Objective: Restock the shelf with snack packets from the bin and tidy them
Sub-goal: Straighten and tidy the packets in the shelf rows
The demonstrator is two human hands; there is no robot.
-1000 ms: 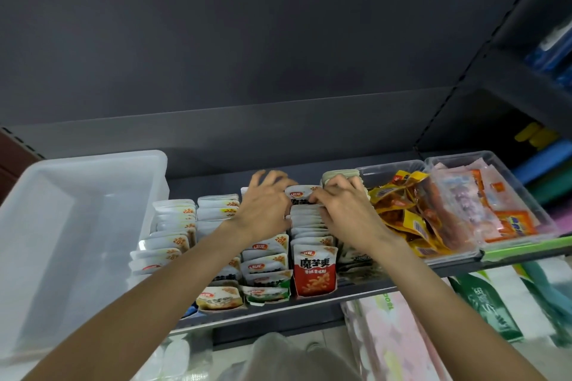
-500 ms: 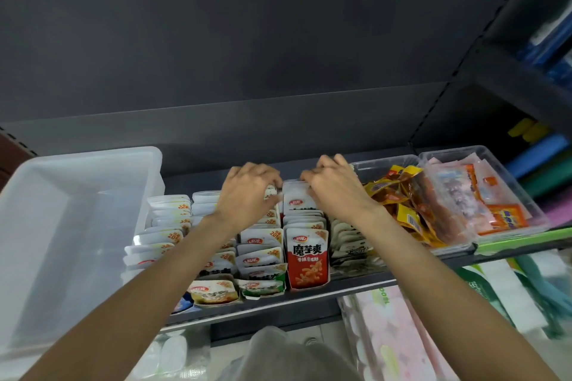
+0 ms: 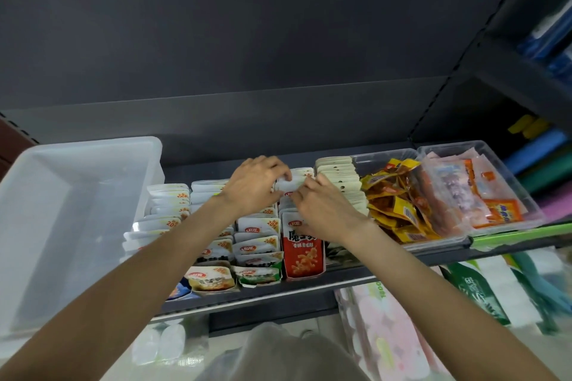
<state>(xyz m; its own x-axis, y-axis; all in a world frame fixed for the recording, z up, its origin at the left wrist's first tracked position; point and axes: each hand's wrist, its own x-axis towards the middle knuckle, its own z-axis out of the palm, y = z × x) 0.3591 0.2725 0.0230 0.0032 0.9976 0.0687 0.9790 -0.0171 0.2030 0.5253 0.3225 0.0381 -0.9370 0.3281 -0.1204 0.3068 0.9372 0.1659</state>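
Left hand: the left hand (image 3: 254,187) reaches over the standing rows, fingers curled, its grip pinching the top of a white snack packet (image 3: 289,185) at the back of the red-front row.
Right hand: the right hand (image 3: 322,210) lies just at three o'clock of the left one, fingers bent down onto the packet tops of the same row; I cannot tell whether its grip is clenched on any one packet.
Snack packets: upright in rows on the dark shelf (image 3: 278,286), the red-front packet (image 3: 303,254) at the head of its row, at six o'clock of the hands.
Beige packets: a tight row (image 3: 339,173) just at three o'clock of the hands.
Bin: a white translucent bin (image 3: 62,195) at nine o'clock, on the shelf beside the rows.
Clear trays: one tray with yellow sachets (image 3: 393,198), then one with pink and orange sachets (image 3: 464,192), at three o'clock.
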